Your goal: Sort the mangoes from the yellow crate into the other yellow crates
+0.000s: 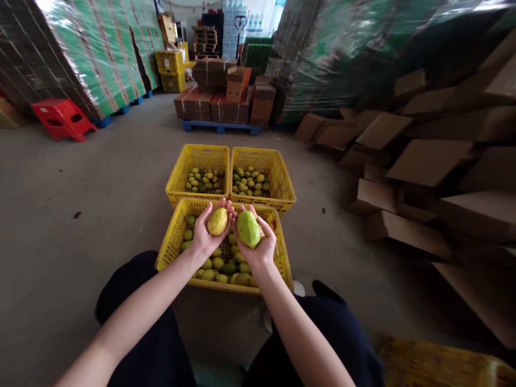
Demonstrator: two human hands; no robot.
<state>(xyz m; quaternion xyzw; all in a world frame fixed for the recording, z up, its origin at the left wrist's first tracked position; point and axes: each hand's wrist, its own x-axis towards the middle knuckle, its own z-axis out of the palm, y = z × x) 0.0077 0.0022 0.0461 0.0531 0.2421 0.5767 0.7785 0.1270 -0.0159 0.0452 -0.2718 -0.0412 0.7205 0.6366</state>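
"Two oval fruits, one to each palm. Where exactly?"

"The yellow fruit (217, 221) sits in the left hand (202, 241), the green fruit (249, 229) in the right hand (260, 251). I can't name the kind for sure; they look rather like mangoes."

"Is anything pinched?"

"No. Both palms face up, cupped, thumb along one side and fingers along the other, with the fingers of the two hands almost meeting between the fruits."

"How would they handle?"

"Light enough for one hand each, I'd guess. Firm, with smooth skin; the green one has a sheen, so it might slip if held only by the tip. Ripeness I can't judge, so I'd assume they bruise."

"Best hold?"

"Around the widest part, palm beneath, no squeezing."

"And under the grip?"

"A yellow plastic crate (173, 241) with more fruits (217, 263). Just beyond the fingertips, two more crates (278, 174) stand side by side, partly filled."
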